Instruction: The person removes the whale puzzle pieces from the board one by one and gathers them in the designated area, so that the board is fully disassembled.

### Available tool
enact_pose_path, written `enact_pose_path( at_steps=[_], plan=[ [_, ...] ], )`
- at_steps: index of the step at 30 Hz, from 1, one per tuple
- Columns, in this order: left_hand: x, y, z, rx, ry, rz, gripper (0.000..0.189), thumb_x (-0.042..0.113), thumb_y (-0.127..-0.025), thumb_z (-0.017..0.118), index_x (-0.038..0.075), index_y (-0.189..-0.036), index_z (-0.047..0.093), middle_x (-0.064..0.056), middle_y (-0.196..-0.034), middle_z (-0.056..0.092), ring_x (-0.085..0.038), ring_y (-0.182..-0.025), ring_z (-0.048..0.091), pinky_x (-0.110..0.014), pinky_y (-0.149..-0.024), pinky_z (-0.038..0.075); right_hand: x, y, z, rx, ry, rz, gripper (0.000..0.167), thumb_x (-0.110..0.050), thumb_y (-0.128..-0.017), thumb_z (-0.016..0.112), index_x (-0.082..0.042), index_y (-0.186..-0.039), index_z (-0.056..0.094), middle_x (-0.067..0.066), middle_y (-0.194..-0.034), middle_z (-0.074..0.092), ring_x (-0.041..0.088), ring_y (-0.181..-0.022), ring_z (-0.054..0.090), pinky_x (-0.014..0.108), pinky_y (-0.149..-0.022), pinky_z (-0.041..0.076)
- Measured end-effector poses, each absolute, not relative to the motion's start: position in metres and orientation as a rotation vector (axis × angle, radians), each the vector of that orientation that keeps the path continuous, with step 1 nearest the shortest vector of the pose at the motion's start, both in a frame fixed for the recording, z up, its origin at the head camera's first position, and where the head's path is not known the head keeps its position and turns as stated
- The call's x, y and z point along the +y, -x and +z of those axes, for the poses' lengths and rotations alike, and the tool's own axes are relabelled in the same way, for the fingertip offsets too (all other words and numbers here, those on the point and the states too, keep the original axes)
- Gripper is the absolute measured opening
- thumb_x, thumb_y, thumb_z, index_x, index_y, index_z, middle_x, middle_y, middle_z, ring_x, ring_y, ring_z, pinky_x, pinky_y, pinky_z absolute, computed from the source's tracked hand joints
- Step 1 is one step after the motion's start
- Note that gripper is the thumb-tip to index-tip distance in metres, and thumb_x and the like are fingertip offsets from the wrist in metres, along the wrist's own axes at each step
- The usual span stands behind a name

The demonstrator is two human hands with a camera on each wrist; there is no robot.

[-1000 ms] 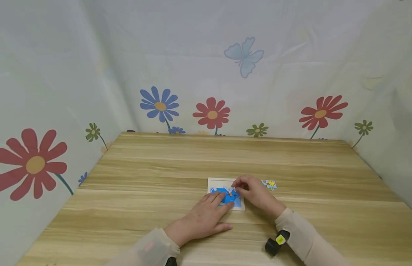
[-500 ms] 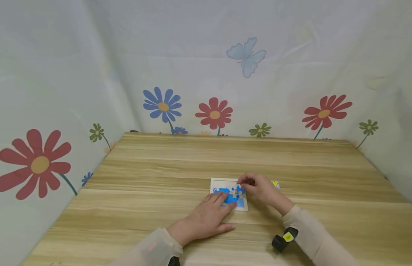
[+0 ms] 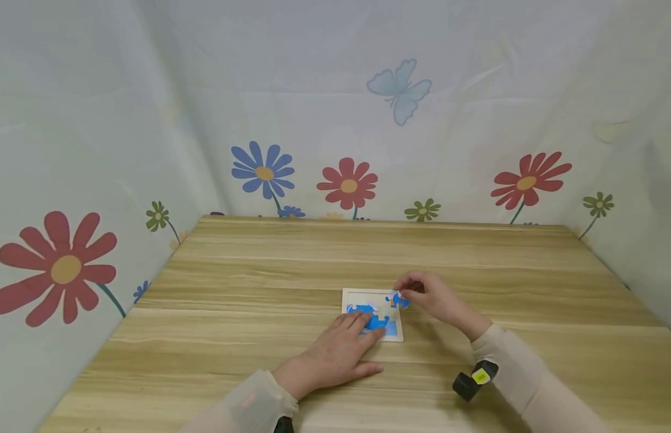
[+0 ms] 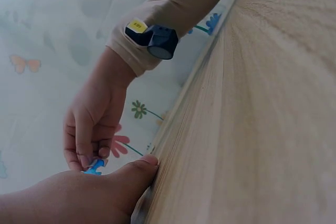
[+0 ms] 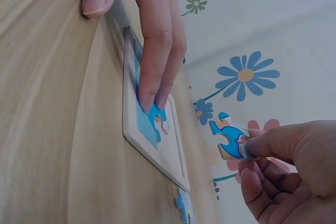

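A shallow puzzle tray [image 3: 350, 292] with a pale rim lies on the table, with blue puzzle pieces [image 3: 374, 322] filling its lower part. My left hand [image 3: 335, 352] rests on those pieces with its fingers extended; the fingers cover part of the picture. Between thumb and fingertips, my right hand [image 3: 435, 299] pinches a puzzle piece [image 5: 230, 139] of blue, white and tan. In the right wrist view this piece is held up, apart from the tray. The bare base of the tray shows in its upper part.
In the right wrist view, another puzzle piece [image 5: 184, 208] lies on the wooden table [image 3: 292, 258] beside the tray's corner. A curtain [image 3: 314, 108] printed with flowers and a butterfly hangs behind the table. A wrist camera [image 3: 471, 383] sticks out below the right forearm.
My right hand has moved up and to the right, lifting the pinched puzzle piece away from the blue pieces in the tray. The left hand has stayed on the tray.
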State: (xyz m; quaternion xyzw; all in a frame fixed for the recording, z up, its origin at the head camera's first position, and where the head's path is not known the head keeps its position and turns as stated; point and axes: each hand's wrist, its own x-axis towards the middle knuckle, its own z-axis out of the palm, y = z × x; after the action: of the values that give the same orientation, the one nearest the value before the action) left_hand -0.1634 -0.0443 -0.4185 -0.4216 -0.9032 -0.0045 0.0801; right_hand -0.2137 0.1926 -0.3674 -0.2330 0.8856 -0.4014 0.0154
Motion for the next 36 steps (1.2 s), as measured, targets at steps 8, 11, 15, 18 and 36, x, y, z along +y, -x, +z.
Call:
enact_pose_path(
  at_steps=[8,11,15,18,36],
  plan=[
    [-0.043,0.162,-0.417,-2.709,1.251,-0.024,0.062,0.061,-0.094,0.043,0.021,-0.142,0.046,-0.013,-0.146,0.045,-0.029,-0.135,0.043,-0.044,-0.112,0.036,0.207,0.212,-0.357,2.765,0.71,-1.24,0.012,-0.001,-0.092,0.058,0.003,-0.101,0.066,0.015,-0.095,0.068,0.01,-0.08,0.058,0.019,-0.069,0.049],
    [-0.043,0.162,-0.416,-2.708,1.256,-0.03,0.062,0.061,-0.094,0.044,0.021,-0.142,0.046,-0.013,-0.146,0.045,-0.03,-0.135,0.042,-0.044,-0.112,0.036,0.212,0.212,-0.354,2.765,0.69,-1.221,0.013,-0.002,-0.093,0.058,0.002,-0.101,0.066,0.014,-0.096,0.068,0.011,-0.081,0.058,0.019,-0.07,0.05],
    [-0.044,0.162,-0.416,-2.713,1.258,-0.028,0.062,0.061,-0.094,0.043,0.021,-0.142,0.046,-0.013,-0.146,0.044,-0.03,-0.136,0.042,-0.044,-0.113,0.036,0.219,0.211,-0.351,2.767,0.692,-1.201,0.012,-0.001,-0.092,0.058,0.003,-0.1,0.066,0.014,-0.095,0.068,0.011,-0.083,0.059,0.019,-0.071,0.05],
    [-0.044,0.162,-0.416,-2.714,1.256,-0.021,0.062,0.061,-0.094,0.043,0.022,-0.142,0.046,-0.013,-0.147,0.044,-0.03,-0.136,0.042,-0.044,-0.113,0.035,0.225,0.21,-0.35,2.766,0.69,-1.19,0.012,0.0,-0.092,0.058,0.004,-0.099,0.066,0.015,-0.095,0.068,0.011,-0.084,0.059,0.019,-0.071,0.05],
    [-0.043,0.161,-0.415,-2.721,1.254,-0.03,0.062,0.06,-0.094,0.044,0.021,-0.143,0.045,-0.013,-0.147,0.044,-0.029,-0.136,0.041,-0.044,-0.113,0.035,0.258,0.203,-0.358,2.73,0.579,-1.135,0.011,-0.003,-0.094,0.057,0.001,-0.098,0.066,0.011,-0.094,0.066,0.009,-0.078,0.052,0.02,-0.067,0.048]
  ],
)
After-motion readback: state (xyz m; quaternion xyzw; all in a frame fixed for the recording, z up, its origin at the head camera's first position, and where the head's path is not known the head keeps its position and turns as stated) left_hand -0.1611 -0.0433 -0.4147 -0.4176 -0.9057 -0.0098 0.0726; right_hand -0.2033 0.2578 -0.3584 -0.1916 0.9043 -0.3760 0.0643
